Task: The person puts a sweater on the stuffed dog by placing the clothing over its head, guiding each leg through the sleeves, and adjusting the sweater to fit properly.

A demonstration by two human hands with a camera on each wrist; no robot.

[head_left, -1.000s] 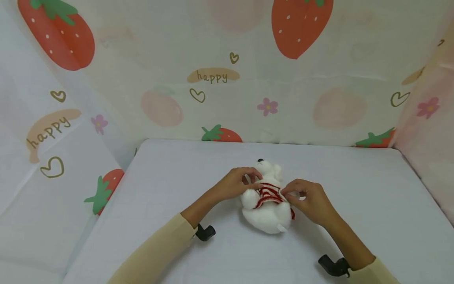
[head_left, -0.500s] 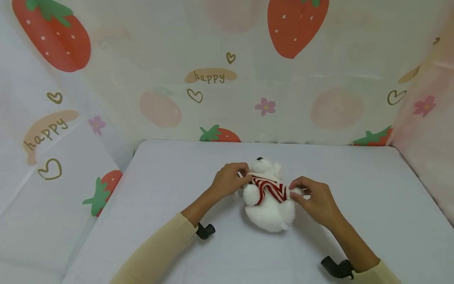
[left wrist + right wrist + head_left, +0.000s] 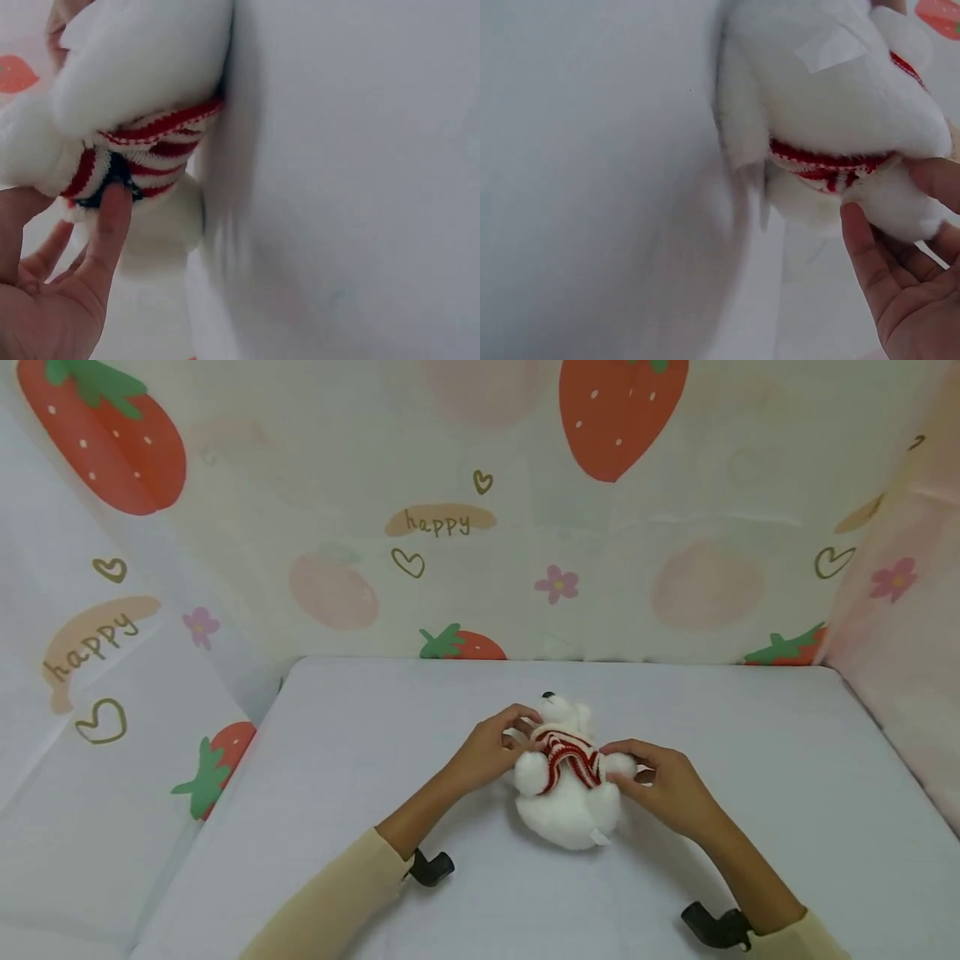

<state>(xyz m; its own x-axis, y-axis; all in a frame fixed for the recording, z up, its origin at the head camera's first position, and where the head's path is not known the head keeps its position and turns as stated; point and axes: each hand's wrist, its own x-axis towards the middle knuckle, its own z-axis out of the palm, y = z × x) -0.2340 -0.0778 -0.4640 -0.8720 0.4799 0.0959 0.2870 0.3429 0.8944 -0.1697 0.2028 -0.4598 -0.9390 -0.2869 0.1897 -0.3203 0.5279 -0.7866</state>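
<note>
A white plush bear [image 3: 567, 806] lies on the white table [image 3: 375, 760], head pointing away from me. It wears a red-and-white striped knit sweater [image 3: 570, 758] bunched high on its chest. My left hand [image 3: 491, 752] pinches the sweater's edge beside the bear's neck; in the left wrist view a fingertip [image 3: 112, 210] presses the striped knit [image 3: 146, 139]. My right hand [image 3: 660, 785] grips the sweater's other side at the bear's arm; in the right wrist view the thumb [image 3: 862, 240] sits under the red hem [image 3: 825, 161].
Fabric walls printed with strawberries [image 3: 622, 414], hearts and the word "happy" [image 3: 438, 521] enclose the table on three sides. Black wrist camera mounts [image 3: 431, 867] [image 3: 712, 927] sit by my sleeves. Bare tabletop lies around the bear.
Both hands have pushed the sweater up from the bear's belly toward its chest and neck, and moved closer in against the bear's sides.
</note>
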